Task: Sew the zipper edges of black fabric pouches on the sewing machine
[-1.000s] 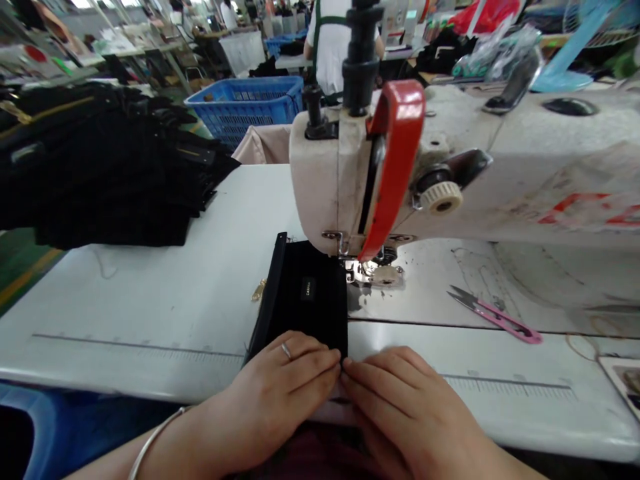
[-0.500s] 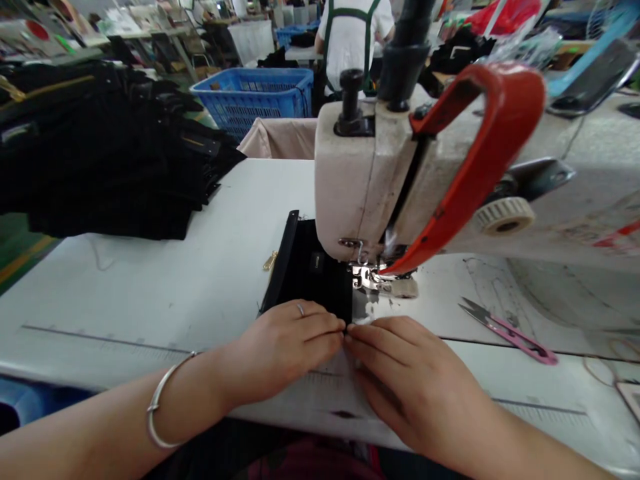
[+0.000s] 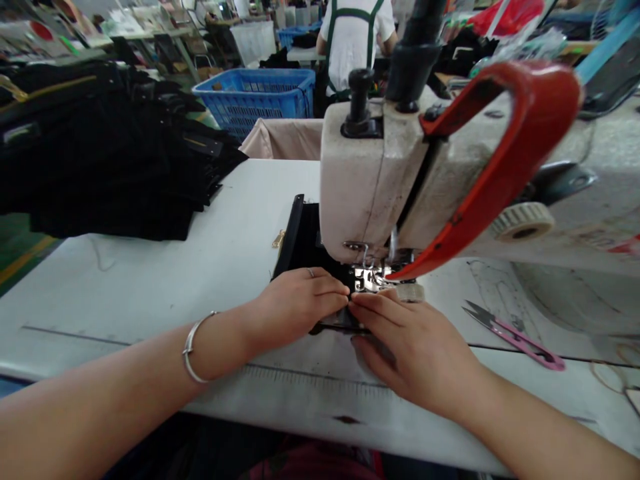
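A black fabric piece (image 3: 306, 243) lies on the white table, its right edge at the metal presser foot (image 3: 369, 279) of the sewing machine (image 3: 353, 193). My left hand (image 3: 305, 303) has its fingers pressed together on the fabric, just left of the foot. Close beside it, my right hand (image 3: 410, 347) pinches the fabric edge in front of the foot; the fingertips of both hands nearly touch. A gold zipper pull (image 3: 279, 239) sticks out on the fabric's left side.
Pink-handled snips (image 3: 520, 337) lie right of my right hand. A large pile of black fabric (image 3: 100, 153) covers the table's back left. Behind the table stand a blue basket (image 3: 255, 100) and a person (image 3: 353, 40). A red lever (image 3: 530, 127) juts from the machine.
Both hands have moved forward toward the presser foot, and the black fabric has slid away from me with them. The fabric's near edge now shows below my fingers.
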{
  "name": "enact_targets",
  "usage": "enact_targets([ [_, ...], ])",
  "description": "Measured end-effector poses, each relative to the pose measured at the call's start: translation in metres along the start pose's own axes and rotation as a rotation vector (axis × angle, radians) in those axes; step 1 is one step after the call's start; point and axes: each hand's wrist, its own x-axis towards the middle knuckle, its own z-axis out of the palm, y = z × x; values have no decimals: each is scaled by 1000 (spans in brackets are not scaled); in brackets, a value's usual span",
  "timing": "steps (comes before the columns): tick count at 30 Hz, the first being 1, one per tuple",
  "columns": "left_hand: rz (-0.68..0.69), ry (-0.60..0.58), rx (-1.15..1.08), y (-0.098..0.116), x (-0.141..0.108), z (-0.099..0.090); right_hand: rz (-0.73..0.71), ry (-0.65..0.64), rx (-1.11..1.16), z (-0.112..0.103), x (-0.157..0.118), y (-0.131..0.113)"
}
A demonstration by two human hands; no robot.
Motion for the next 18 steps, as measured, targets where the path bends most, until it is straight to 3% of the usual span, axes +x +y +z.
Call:
enact_targets([
  [8,-83,-127,-30,-21,5,16,-4,67,-67,12,1,4],
  [18,-159,-80,24,-28,11,18,-18,70,-61,11,2,5],
])
